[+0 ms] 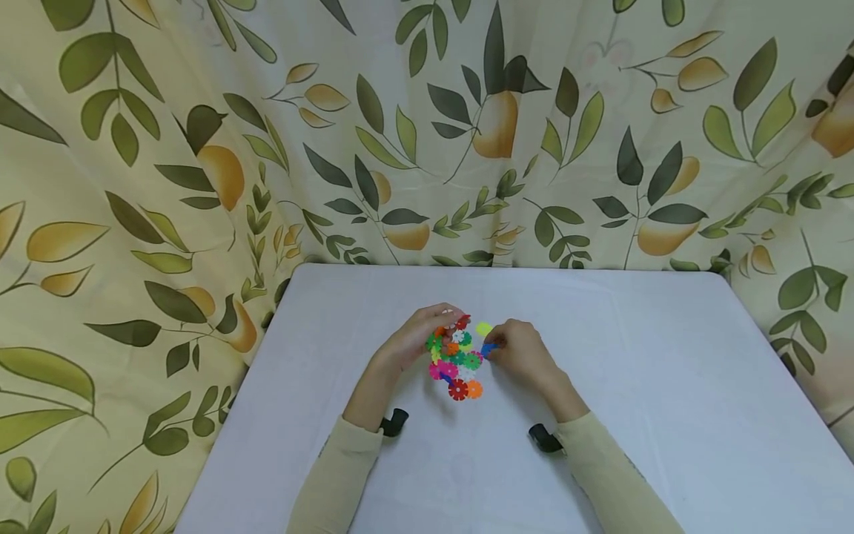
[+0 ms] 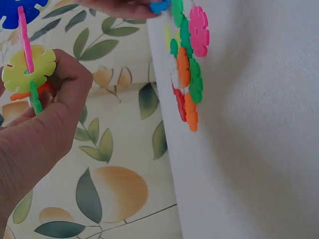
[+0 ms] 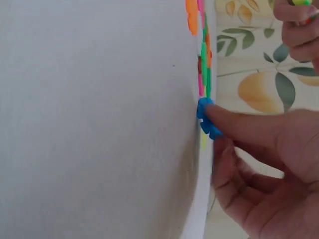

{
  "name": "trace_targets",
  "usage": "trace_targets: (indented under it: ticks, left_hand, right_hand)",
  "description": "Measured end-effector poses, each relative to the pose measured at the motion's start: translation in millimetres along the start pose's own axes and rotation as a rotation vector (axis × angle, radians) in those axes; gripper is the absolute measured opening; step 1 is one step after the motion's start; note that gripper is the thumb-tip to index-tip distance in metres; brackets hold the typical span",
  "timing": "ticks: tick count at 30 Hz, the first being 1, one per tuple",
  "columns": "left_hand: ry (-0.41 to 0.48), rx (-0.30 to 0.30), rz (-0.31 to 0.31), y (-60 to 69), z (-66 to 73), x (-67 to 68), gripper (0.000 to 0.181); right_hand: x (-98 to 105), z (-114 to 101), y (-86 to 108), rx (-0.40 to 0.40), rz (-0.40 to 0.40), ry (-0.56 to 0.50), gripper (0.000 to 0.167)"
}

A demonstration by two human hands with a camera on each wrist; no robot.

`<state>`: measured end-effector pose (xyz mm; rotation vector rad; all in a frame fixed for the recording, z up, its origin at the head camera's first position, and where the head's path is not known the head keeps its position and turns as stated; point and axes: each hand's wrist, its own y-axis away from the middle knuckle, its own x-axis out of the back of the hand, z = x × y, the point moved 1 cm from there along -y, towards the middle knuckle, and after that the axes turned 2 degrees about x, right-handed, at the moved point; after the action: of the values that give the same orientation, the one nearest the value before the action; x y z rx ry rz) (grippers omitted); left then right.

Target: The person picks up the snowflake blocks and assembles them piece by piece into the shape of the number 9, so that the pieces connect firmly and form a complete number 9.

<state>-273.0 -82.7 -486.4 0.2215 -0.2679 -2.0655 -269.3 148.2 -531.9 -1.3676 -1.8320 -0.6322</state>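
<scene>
In the left wrist view my left hand [image 2: 55, 114] grips a chain of notched plastic snowflake discs slotted together. A yellow disc [image 2: 30, 67], a pink disc [image 2: 24, 37] and a blue disc [image 2: 20, 11] show in it; the fingers partly hide green and orange ones. My right hand [image 3: 264, 164] pinches another blue disc [image 3: 205, 112] between thumb and fingers, low over the table. In the head view a group of many-coloured discs [image 1: 457, 361] lies between my left hand [image 1: 416, 334] and right hand [image 1: 523, 352].
A white-covered table [image 1: 667, 371] spreads around the hands. Behind it and at the left hangs a leaf-and-fruit patterned curtain [image 1: 427, 163]. Black wrist devices [image 1: 395, 423] sit below both wrists. A yellow-green disc [image 1: 483, 328] lies beyond the right fingers.
</scene>
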Motion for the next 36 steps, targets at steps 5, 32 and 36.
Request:
trace_targets:
  ticks: [5, 32, 36]
  left_hand:
    - [0.005, 0.001, 0.004, -1.1, -0.5, 0.2, 0.044]
    - [-0.088, -0.107, -0.064, -4.3, -7.3, -2.6, 0.026]
    - [-0.073, -0.117, -0.111, -2.8, -7.8, -3.6, 0.023]
  right_hand:
    - [15, -4, 2.2, -0.035, 0.088, -0.140, 0.008]
    - [37, -38, 10.7, -0.077, 0.081, -0.786, 0.029]
    - [36, -42, 11.2, -0.086, 0.071, -0.814, 0.025]
